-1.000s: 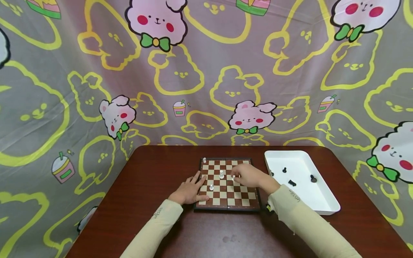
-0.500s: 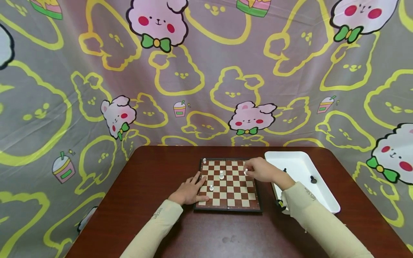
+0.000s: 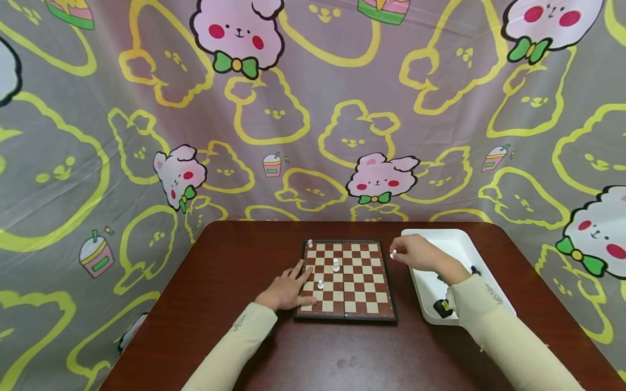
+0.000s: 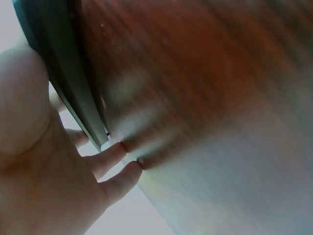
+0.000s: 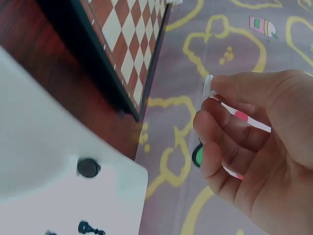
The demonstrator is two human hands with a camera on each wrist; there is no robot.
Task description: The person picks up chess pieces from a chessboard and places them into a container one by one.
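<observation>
My right hand (image 3: 415,252) pinches a small white chess piece (image 3: 393,253) between thumb and fingertips, over the gap between the chessboard (image 3: 364,296) and the white tray (image 3: 489,288). In the right wrist view the same white chess piece (image 5: 208,87) pokes out past the thumb; the other fingers are loosely bent. My left hand (image 3: 283,289) rests with spread fingers on the board's left edge, and in the left wrist view some fingertips (image 4: 131,171) touch the table beside the dark frame. Three white pieces stand on the board: a larger one (image 3: 336,265), a pawn (image 3: 320,284) and one at the far-left corner (image 3: 310,243).
Several black chess pieces lie in the tray, one of them a small dark piece (image 5: 92,228) seen in the right wrist view. My right sleeve (image 3: 479,304) covers part of the tray. A patterned curtain (image 3: 313,119) hangs behind the brown table (image 3: 235,244).
My right hand has carried the white chess piece rightward, from over the board's right half to beyond its right edge by the tray. The left hand has stayed in place.
</observation>
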